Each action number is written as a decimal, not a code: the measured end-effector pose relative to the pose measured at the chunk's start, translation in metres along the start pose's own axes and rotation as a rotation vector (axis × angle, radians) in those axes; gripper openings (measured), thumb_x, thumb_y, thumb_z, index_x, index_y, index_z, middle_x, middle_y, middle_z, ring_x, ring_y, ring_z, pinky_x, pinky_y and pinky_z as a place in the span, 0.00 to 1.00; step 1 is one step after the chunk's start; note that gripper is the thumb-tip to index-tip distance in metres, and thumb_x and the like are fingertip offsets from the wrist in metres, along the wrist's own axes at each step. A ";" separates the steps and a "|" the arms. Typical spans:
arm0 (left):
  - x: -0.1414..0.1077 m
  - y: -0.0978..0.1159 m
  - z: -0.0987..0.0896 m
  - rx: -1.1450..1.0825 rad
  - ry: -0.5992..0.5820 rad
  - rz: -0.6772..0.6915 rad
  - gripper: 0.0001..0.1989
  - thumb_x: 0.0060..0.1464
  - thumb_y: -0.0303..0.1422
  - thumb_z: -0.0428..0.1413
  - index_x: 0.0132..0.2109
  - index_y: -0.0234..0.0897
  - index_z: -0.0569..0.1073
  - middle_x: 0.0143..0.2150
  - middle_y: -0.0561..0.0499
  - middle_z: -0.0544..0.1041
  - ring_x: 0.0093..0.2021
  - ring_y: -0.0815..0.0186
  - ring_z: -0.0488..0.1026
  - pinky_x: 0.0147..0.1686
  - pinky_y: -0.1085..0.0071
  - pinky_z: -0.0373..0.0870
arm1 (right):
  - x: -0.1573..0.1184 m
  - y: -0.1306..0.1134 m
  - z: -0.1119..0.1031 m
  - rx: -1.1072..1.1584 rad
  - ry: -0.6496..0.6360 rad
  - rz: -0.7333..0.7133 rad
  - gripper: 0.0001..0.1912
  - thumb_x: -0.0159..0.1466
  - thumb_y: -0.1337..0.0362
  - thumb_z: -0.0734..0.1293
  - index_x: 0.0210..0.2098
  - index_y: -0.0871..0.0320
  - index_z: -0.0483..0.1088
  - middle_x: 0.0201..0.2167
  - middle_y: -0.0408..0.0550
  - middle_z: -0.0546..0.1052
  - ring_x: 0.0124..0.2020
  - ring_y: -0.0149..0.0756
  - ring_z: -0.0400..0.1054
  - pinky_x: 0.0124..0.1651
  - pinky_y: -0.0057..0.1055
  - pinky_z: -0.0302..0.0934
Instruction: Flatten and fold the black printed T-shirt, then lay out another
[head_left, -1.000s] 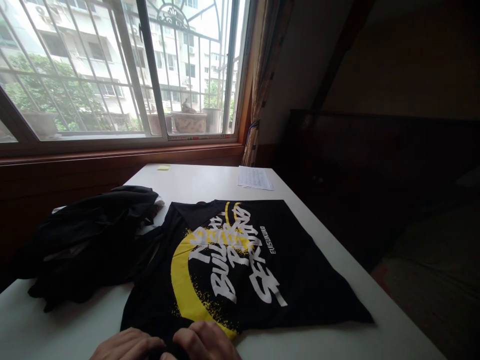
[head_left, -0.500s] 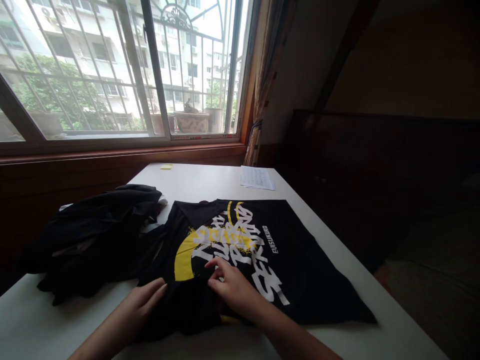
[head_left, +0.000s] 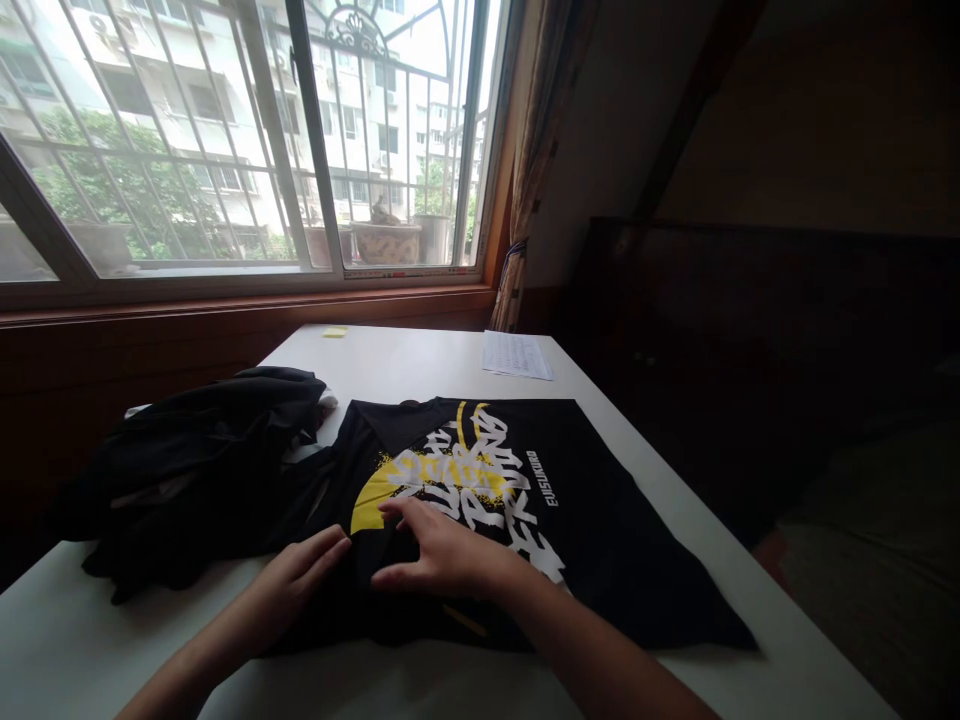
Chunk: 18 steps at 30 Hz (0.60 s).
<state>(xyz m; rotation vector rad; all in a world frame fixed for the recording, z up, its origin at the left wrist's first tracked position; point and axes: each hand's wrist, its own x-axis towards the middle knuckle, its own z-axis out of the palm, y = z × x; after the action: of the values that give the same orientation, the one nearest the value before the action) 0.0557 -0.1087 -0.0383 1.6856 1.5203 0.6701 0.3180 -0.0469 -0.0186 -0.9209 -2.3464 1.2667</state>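
Observation:
A black T-shirt (head_left: 622, 530) with white lettering and a yellow print lies on the white table, its near side partly folded over. At the shirt's near left part, my left hand (head_left: 311, 565) has its fingers pressed together on the black cloth; whether cloth is pinched is hidden. My right hand (head_left: 435, 552) is over the printed middle, thumb and fingers apart, beside the folded cloth. Left of the shirt, a heap of dark clothes (head_left: 217, 470) touches its edge.
Papers (head_left: 517, 356) lie at the back right of the white table (head_left: 397, 360), and a yellow note (head_left: 335, 332) at its back left. Behind it are a barred window and a tied curtain (head_left: 512, 275).
My right hand has moved left and a little away from me, its thumb and fingers spreading. My left hand has shifted slightly right and forward. The near fold of the shirt has changed shape.

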 end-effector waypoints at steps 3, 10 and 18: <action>-0.001 -0.009 -0.002 -0.041 0.068 -0.047 0.19 0.64 0.49 0.50 0.40 0.41 0.77 0.37 0.52 0.80 0.42 0.57 0.77 0.41 0.69 0.75 | 0.003 -0.001 0.003 0.054 0.082 0.035 0.31 0.61 0.41 0.71 0.56 0.52 0.67 0.52 0.49 0.72 0.51 0.41 0.68 0.54 0.38 0.63; -0.003 -0.011 -0.006 -0.033 0.058 -0.098 0.20 0.63 0.50 0.50 0.38 0.41 0.76 0.37 0.53 0.79 0.42 0.58 0.76 0.43 0.70 0.74 | -0.004 0.013 -0.007 0.000 -0.054 0.058 0.32 0.55 0.43 0.76 0.54 0.50 0.71 0.36 0.42 0.74 0.39 0.37 0.68 0.42 0.31 0.63; -0.029 -0.021 -0.018 0.017 -0.140 -0.033 0.30 0.61 0.49 0.57 0.66 0.44 0.64 0.55 0.45 0.78 0.56 0.54 0.74 0.54 0.64 0.72 | -0.017 0.027 -0.018 0.092 -0.032 0.033 0.13 0.60 0.54 0.74 0.33 0.56 0.73 0.37 0.43 0.71 0.38 0.34 0.66 0.42 0.29 0.62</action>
<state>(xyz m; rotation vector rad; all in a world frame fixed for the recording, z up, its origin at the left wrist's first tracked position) 0.0242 -0.1334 -0.0417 1.6805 1.4548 0.5124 0.3507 -0.0360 -0.0302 -0.9199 -2.2845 1.3998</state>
